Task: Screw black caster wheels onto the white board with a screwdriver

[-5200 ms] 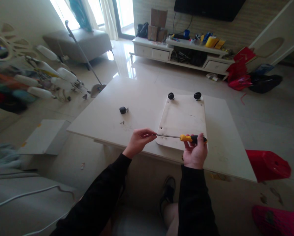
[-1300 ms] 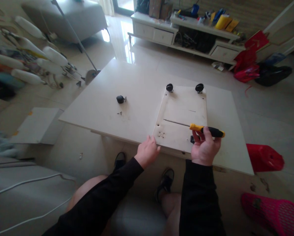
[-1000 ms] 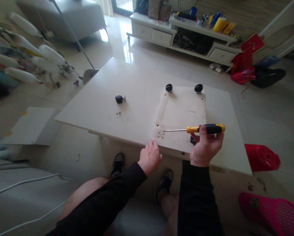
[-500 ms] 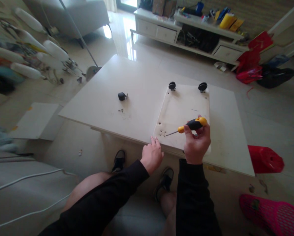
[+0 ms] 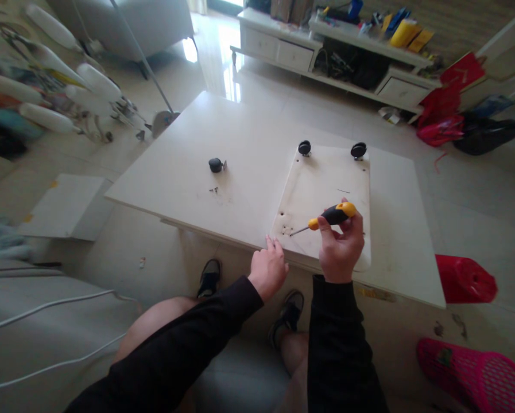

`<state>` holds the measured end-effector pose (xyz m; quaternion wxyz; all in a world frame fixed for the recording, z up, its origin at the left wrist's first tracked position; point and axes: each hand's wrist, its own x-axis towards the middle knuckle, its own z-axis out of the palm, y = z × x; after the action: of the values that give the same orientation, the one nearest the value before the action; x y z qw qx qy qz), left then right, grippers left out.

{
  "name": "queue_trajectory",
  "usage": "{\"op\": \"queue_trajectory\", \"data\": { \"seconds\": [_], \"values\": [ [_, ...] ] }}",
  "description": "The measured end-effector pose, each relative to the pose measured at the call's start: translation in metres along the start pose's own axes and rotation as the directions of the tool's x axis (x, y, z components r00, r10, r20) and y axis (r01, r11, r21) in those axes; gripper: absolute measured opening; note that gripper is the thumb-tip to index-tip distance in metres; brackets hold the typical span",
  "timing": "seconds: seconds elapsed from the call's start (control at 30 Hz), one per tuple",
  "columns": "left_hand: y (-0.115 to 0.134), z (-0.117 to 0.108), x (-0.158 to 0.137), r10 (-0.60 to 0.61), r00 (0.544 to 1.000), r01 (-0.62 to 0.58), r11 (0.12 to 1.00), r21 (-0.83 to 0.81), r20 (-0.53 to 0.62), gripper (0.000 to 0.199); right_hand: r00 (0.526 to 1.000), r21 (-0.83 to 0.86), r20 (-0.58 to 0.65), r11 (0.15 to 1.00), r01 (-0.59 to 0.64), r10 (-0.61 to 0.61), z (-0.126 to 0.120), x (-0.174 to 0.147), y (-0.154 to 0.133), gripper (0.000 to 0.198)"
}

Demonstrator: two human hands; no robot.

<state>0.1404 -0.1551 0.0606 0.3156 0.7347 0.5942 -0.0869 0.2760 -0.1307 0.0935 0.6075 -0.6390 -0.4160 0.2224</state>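
Right fingers [image 5: 357,226] around screwdriver [image 5: 335,215], tip at board [image 5: 317,178].

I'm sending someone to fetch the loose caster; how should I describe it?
Find the big white table, then look left of the pale board lying on it. The loose caster is the small black wheel there, just beyond some tiny dark pieces. Unlike the two black casters at the board's far corners, it lies directly on the table, away from the board.

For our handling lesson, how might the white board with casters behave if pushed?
The white board would probably slide, not roll: its far casters stand upward. Tipping seems unlikely, as it lies flat on the table. Straight edges suggest it's stiff.
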Motion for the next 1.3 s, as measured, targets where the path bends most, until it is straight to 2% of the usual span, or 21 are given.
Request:
{"op": "queue_trajectory", "data": {
  "seconds": [0.17, 0.23, 0.33, 0.4, 0.47, 0.53, 0.6, 0.67, 0.7, 0.8, 1.0, 1.1, 1.2, 1.23, 1.3],
  "values": [
    [-0.003, 0.001, 0.0, 0.017, 1.0, -0.017, 0.999, -0.029, -0.003, 0.078, 0.999, 0.023, -0.053, 1.0, -0.003, 0.004, 0.002, 0.0, -0.001, 0.06],
    [-0.012, -0.002, 0.005, 0.053, 0.999, -0.054, 0.996, -0.075, -0.007, 0.067, 0.997, 0.039, -0.073, 0.999, 0.014, -0.011, 0.001, 0.002, -0.001, 0.058],
    [-0.042, -0.021, 0.028, 0.078, 0.996, -0.085, 0.974, -0.209, -0.043, 0.038, 0.994, 0.078, -0.107, 0.997, 0.005, 0.003, 0.001, 0.005, 0.001, 0.058],
    [-0.072, -0.043, 0.056, 0.006, 0.989, -0.053, 0.948, -0.313, -0.15, 0.028, 0.991, 0.103, -0.131, 0.995, -0.014, 0.028, 0.0, 0.008, 0.002, 0.06],
    [-0.107, -0.072, 0.09, -0.121, 0.944, 0.007, 0.937, -0.349, -0.308, 0.027, 0.989, 0.117, -0.141, 0.993, -0.031, 0.047, -0.001, 0.01, 0.003, 0.061],
    [-0.14, -0.101, 0.124, -0.256, 0.862, 0.086, 0.924, -0.372, -0.438, 0.033, 0.988, 0.124, -0.144, 0.991, -0.042, 0.06, -0.002, 0.011, 0.003, 0.061],
    [-0.166, -0.127, 0.152, -0.362, 0.785, 0.161, 0.903, -0.397, -0.504, 0.041, 0.987, 0.126, -0.146, 0.991, -0.047, 0.065, -0.004, 0.011, 0.003, 0.06],
    [-0.184, -0.145, 0.172, -0.393, 0.745, 0.183, 0.898, -0.401, -0.539, 0.046, 0.987, 0.121, -0.143, 0.991, -0.052, 0.069, -0.006, 0.01, 0.002, 0.059],
    [-0.189, -0.151, 0.179, -0.392, 0.738, 0.178, 0.898, -0.402, -0.549, 0.042, 0.988, 0.121, -0.139, 0.991, -0.057, 0.073, -0.007, 0.01, 0.001, 0.058],
    [-0.198, -0.158, 0.197, -0.423, 0.753, 0.199, 0.876, -0.439, -0.503, 0.03, 0.988, 0.126, -0.126, 0.989, -0.079, 0.095, -0.009, 0.009, 0.0, 0.057],
    [-0.197, -0.155, 0.21, -0.484, 0.757, 0.175, 0.798, -0.577, -0.439, 0.041, 0.993, 0.073, -0.109, 0.996, -0.048, 0.056, -0.012, 0.01, 0.005, 0.058],
    [-0.183, -0.152, 0.194, -0.468, 0.778, 0.093, 0.745, -0.66, -0.419, 0.041, 0.992, 0.079, -0.112, 0.996, -0.046, 0.055, -0.014, 0.013, 0.006, 0.058],
    [-0.156, -0.138, 0.159, -0.409, 0.828, -0.017, 0.664, -0.747, -0.383, 0.041, 0.989, 0.098, -0.141, 0.995, -0.029, 0.042, -0.016, 0.016, 0.006, 0.059],
    [-0.145, -0.13, 0.144, -0.37, 0.861, -0.059, 0.61, -0.79, -0.35, 0.042, 0.988, 0.104, -0.15, 0.994, -0.021, 0.037, -0.016, 0.016, 0.005, 0.058],
    [-0.123, -0.108, 0.114, -0.233, 0.947, -0.153, 0.283, -0.947, -0.223, 0.048, 0.987, 0.11, -0.159, 0.994, -0.012, 0.029, -0.016, 0.016, 0.005, 0.058]
  ]
}}
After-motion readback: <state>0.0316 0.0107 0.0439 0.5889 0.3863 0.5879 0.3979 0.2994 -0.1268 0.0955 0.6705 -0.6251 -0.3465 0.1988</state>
